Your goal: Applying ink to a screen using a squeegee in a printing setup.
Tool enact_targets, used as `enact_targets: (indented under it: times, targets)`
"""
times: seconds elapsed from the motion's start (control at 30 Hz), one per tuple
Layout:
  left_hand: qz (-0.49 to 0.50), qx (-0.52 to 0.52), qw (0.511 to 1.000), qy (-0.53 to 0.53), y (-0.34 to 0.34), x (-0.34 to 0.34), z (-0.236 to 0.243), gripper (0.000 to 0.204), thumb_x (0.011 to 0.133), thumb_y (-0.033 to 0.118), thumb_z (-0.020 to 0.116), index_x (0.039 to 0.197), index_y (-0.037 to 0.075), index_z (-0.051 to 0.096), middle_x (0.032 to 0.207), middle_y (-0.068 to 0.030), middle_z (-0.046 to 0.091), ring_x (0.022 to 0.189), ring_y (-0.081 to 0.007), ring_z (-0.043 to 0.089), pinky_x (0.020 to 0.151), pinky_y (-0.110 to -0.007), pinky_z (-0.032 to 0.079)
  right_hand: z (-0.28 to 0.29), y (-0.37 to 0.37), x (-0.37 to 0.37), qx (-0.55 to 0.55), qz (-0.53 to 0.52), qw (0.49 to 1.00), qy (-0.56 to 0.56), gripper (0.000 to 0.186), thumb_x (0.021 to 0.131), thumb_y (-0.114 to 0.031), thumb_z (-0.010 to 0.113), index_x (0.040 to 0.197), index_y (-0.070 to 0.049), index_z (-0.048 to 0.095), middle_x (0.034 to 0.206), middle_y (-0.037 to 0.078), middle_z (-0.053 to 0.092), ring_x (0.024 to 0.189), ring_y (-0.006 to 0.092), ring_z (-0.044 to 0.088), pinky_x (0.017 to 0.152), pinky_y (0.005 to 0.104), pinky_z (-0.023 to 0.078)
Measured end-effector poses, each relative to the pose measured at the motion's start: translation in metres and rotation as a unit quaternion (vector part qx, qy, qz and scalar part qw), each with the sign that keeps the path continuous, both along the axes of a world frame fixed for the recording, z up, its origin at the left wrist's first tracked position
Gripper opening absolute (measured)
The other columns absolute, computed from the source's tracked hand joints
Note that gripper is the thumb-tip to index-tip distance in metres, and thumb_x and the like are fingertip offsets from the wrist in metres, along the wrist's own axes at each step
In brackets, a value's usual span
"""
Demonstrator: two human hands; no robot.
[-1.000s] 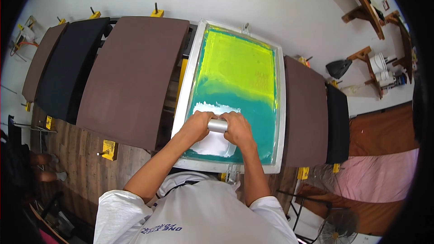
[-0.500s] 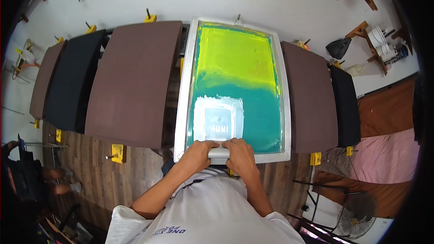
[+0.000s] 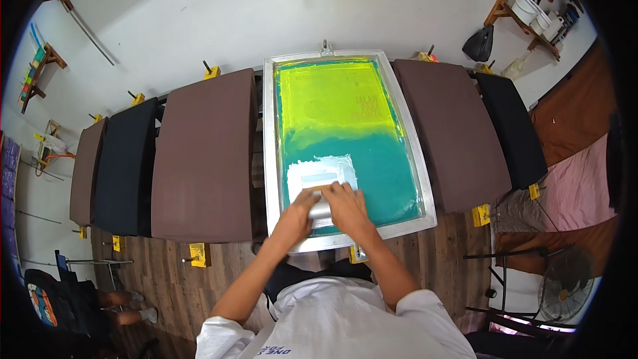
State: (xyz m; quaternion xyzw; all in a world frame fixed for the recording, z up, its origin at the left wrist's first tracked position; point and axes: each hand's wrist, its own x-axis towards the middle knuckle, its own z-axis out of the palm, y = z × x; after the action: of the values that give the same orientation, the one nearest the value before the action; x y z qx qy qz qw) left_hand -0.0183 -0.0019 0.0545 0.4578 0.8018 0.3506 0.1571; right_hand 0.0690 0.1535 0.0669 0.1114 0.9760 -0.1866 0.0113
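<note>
Both my left hand (image 3: 298, 216) and my right hand (image 3: 347, 206) are closed on a metal-handled squeegee (image 3: 318, 207), which lies across a patch of white ink (image 3: 322, 167) at the near, left part of a printing screen. The screen has a silver frame (image 3: 270, 146), a teal surface (image 3: 385, 179) and a broad yellow-green area (image 3: 325, 90) on its far half, with faint lettering there. My thumbs and fingertips are near the middle of the squeegee. Part of the white patch is hidden under my hands.
Brown pallets (image 3: 203, 153) and black pallets (image 3: 124, 166) flank the screen. Another person (image 3: 63, 296) in dark clothes is at lower left. A fan (image 3: 565, 286) and pink cloth (image 3: 575, 206) are at right. Shelves (image 3: 535, 26) with buckets hang on the wall.
The squeegee went toward me to the screen's near edge, and now sits farther away again, back on the white ink, with both hands still on it. The view has also shifted.
</note>
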Motion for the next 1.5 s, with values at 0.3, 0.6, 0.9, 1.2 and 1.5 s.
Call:
enact_targets:
  times: [0.3, 0.6, 0.9, 1.2, 1.5]
  targets:
    - [-0.028, -0.031, 0.996, -0.078, -0.019, 0.043, 0.026, 0.054, 0.074, -0.008, 0.063, 0.127, 0.0, 0.057, 0.124, -0.0276, 0.057, 0.106, -0.044, 0.061, 0.092, -0.046, 0.052, 0.017, -0.018, 0.05, -0.032, -0.02, 0.999, -0.017, 0.045, 0.068, 0.002, 0.069, 0.11, -0.012, 0.063, 0.113, 0.008, 0.06, 0.11, 0.0292, 0.057, 0.087, 0.0455, 0.042]
    - [-0.019, -0.101, 0.995, -0.003, 0.051, -0.073, 0.004, 0.035, 0.071, 0.002, 0.066, 0.105, 0.004, 0.072, 0.092, -0.0263, 0.07, 0.09, -0.0412, 0.068, 0.085, -0.045, 0.056, 0.016, 0.049, -0.065, -0.003, -0.002, 0.994, -0.105, 0.039, 0.073, -0.002, 0.067, 0.107, -0.02, 0.07, 0.104, 0.01, 0.071, 0.1, 0.0313, 0.067, 0.083, 0.0503, 0.048]
    - [-0.008, -0.15, 0.989, 0.015, 0.057, -0.079, -0.008, 0.035, 0.071, 0.001, 0.068, 0.105, 0.009, 0.074, 0.095, -0.024, 0.071, 0.091, -0.0399, 0.069, 0.086, -0.045, 0.056, 0.014, 0.049, -0.074, 0.002, -0.017, 0.984, -0.175, 0.043, 0.073, -0.003, 0.066, 0.111, -0.023, 0.07, 0.107, 0.011, 0.072, 0.102, 0.0328, 0.067, 0.085, 0.046, 0.055]
    - [0.023, -0.141, 0.99, 0.016, 0.042, -0.045, -0.011, 0.036, 0.071, -0.004, 0.065, 0.104, 0.007, 0.074, 0.096, -0.0242, 0.071, 0.092, -0.0385, 0.07, 0.085, -0.042, 0.057, 0.013, 0.031, -0.044, 0.0, -0.04, 0.986, -0.164, 0.042, 0.075, -0.003, 0.066, 0.113, -0.021, 0.07, 0.108, 0.011, 0.071, 0.103, 0.032, 0.068, 0.088, 0.0456, 0.055]
    - [0.02, -0.154, 0.988, 0.016, 0.022, -0.007, -0.006, 0.039, 0.07, -0.004, 0.067, 0.106, 0.008, 0.074, 0.097, -0.0244, 0.071, 0.093, -0.0384, 0.069, 0.086, -0.042, 0.056, 0.012, 0.012, -0.008, 0.005, -0.032, 0.985, -0.169, 0.043, 0.076, -0.003, 0.065, 0.115, -0.021, 0.069, 0.109, 0.01, 0.071, 0.104, 0.0315, 0.068, 0.087, 0.045, 0.055]
